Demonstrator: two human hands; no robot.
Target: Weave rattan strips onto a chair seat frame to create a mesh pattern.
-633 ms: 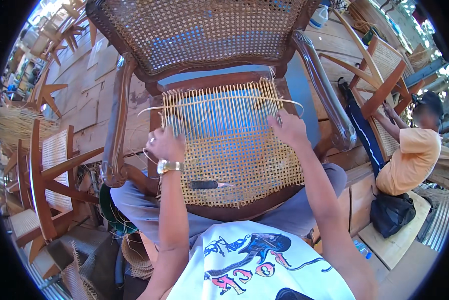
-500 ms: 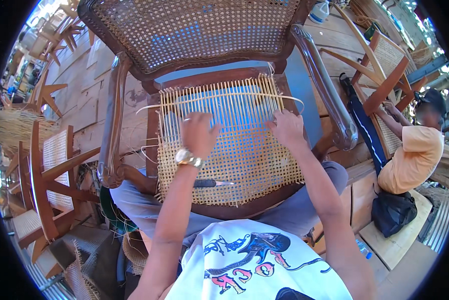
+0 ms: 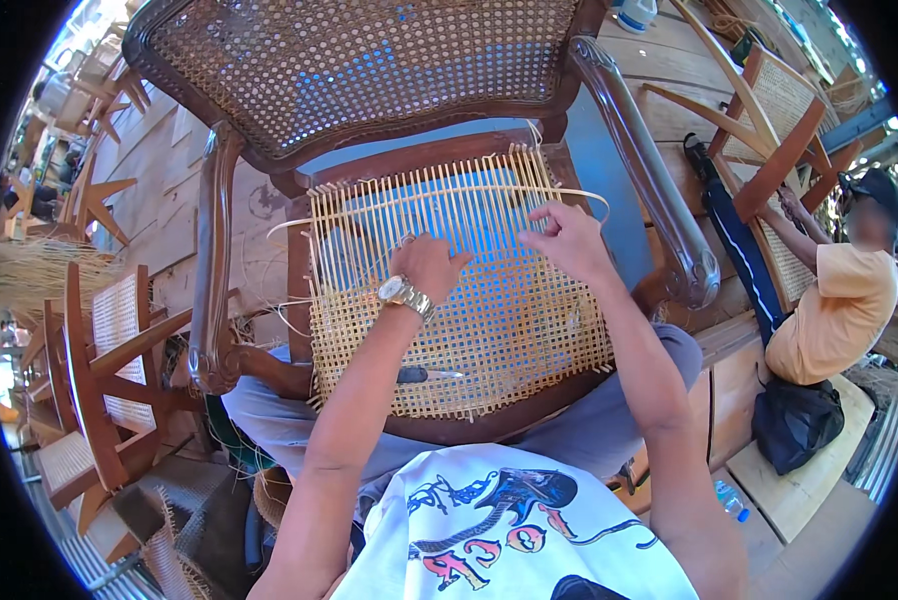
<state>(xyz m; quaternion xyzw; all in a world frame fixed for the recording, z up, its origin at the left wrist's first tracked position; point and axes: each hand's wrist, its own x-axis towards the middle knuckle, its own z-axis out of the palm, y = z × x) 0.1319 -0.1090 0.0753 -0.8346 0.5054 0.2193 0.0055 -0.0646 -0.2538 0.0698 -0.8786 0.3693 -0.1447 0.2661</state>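
Note:
A wooden armchair frame (image 3: 669, 180) stands before me, its seat a half-woven cane panel (image 3: 509, 340). The near part is a close grid; farther off, lengthwise strands run bare over a gap. One loose cane strand (image 3: 449, 190) crosses these near the back, its ends bowing out past both sides. My left hand (image 3: 429, 270) rests on the strands left of centre, thumb apart, fingertips partly hidden. Over the right side of the weave is my right hand (image 3: 569, 240), thumb and forefinger apart with nothing visible between them. A dark-handled pointed tool (image 3: 429, 375) lies on the near weave.
The chair's cane back (image 3: 369, 75) rises at the far side. Wooden chair frames (image 3: 99, 370) stand at the left beside loose fibre (image 3: 49, 265). At the right a seated person (image 3: 839, 290) handles another chair (image 3: 779, 130); a black bag (image 3: 797, 425) lies near them.
My left hand has moved slightly right and nearer to me across the strands. My right hand has lifted a little, its thumb and forefinger now apart. The view has shifted slightly.

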